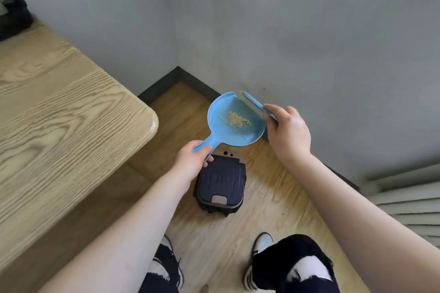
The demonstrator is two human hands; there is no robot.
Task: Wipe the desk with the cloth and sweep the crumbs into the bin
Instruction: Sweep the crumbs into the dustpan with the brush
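We hold one blue dustpan [234,121] by its handle in our left hand [192,162]; our right hand [287,135] grips one brush [256,104]. One crumb pile [238,120] lies inside (one lidded bin [221,185] sits below, off the desk [59,107] corner).

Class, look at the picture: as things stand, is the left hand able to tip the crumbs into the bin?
Probably not yet. The left hand grips the dustpan with the crumbs above the bin, but the bin's lid looks closed, blocking the way in.
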